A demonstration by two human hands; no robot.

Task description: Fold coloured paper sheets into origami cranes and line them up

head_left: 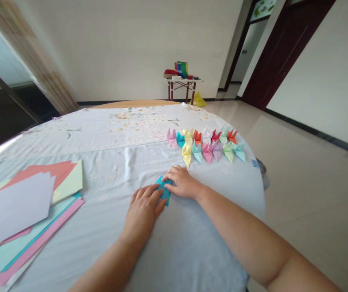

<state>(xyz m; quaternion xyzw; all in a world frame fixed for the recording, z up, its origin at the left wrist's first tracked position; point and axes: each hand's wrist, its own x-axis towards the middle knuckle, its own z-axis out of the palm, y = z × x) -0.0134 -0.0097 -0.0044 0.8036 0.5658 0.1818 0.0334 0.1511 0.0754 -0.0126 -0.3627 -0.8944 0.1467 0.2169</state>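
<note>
A small piece of bright blue folded paper [164,190] lies on the cloth-covered table between my hands. My left hand [145,207] rests over its left side, with fingers and thumb pressing it down. From the right, my right hand [181,182] pinches at its upper right edge, thumb and fingers close together. The fingers hide part of the paper, so its exact folds cannot be made out. Beyond my right hand stand two rows of folded paper cranes, among them a yellow crane [186,154], a pink crane [207,152] and an orange crane [231,136].
A fanned stack of coloured paper sheets [16,207] lies at the left of the round table [107,227], whose pale cloth is wrinkled. Against the far wall stands a small side table [183,80] with a colourful bag; a yellow plastic bag [198,99] sits beside it on the floor.
</note>
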